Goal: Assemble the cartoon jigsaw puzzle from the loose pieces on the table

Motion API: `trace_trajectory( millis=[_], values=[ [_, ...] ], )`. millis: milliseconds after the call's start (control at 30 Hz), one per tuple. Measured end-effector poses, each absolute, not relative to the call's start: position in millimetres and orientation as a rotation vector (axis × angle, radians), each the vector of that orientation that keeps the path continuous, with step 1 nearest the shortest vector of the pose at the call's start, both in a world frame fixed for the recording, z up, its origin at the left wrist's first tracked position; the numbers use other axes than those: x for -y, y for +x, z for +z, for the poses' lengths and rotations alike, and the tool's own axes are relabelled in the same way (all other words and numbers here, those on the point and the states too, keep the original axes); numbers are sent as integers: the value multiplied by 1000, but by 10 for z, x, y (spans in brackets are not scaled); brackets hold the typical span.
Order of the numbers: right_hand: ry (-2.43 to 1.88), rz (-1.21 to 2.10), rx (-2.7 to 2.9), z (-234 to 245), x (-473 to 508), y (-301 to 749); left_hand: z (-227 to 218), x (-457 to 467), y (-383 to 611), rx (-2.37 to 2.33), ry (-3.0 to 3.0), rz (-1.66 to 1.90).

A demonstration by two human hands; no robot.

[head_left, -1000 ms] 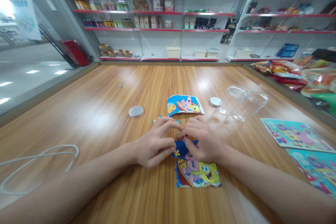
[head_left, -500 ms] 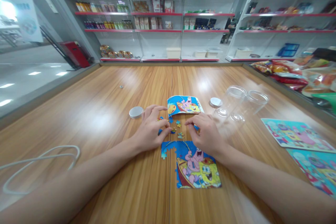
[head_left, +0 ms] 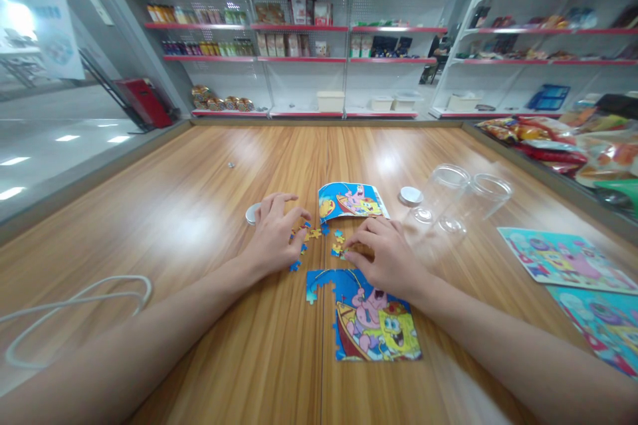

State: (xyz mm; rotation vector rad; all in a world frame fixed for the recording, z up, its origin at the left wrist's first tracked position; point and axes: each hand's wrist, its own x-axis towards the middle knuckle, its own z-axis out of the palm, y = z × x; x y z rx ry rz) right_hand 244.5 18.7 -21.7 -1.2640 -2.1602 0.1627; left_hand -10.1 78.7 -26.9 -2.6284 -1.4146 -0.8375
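Observation:
A partly assembled cartoon jigsaw (head_left: 371,319) lies on the wooden table (head_left: 199,212) in front of me. Several loose pieces (head_left: 315,234) are scattered just beyond its top edge. My left hand (head_left: 276,236) rests over the left pieces with its fingers curled and spread, touching them. My right hand (head_left: 383,254) pinches a small piece (head_left: 339,251) at the fingertips, just above the jigsaw's top edge. A curled reference picture (head_left: 353,200) lies beyond the pieces.
Two clear plastic jars (head_left: 451,202) lie on their sides at right, a metal lid (head_left: 410,196) near them and another lid (head_left: 250,214) by my left hand. Two finished puzzle sheets (head_left: 563,259) lie far right. A white cable (head_left: 74,305) lies at left. Snack bags and shelves stand behind.
Both hands have moved away from the jigsaw's top edge out to the loose pieces. The left hand slid left and spread; the right hand closed its fingertips on a piece.

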Motion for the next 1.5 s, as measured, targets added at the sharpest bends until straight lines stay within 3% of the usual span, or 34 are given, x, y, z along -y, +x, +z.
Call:
trace_trajectory(
  millis=[200,367,800,1067,1233,1500],
  values=[
    [-1283,170,2175,-238,-198,2473,-330,-913,-172,1603,-2567,-840],
    [-1257,166,2147,-234,-194,2471,-378,-999,-221,1611,-2572,-1048],
    [-1478,171,2009,-296,-202,2519,-352,-892,-155,1163,-2949,-997],
    [-1236,305,2134,-294,-200,2474,-296,-842,-126,983,-3189,-1020],
    [-1211,273,2186,-247,-178,2460,-220,-895,-181,1124,-3270,-1133],
    [-1104,274,2324,-244,-176,2460,-106,-928,-250,937,-3502,-723]
  ],
)
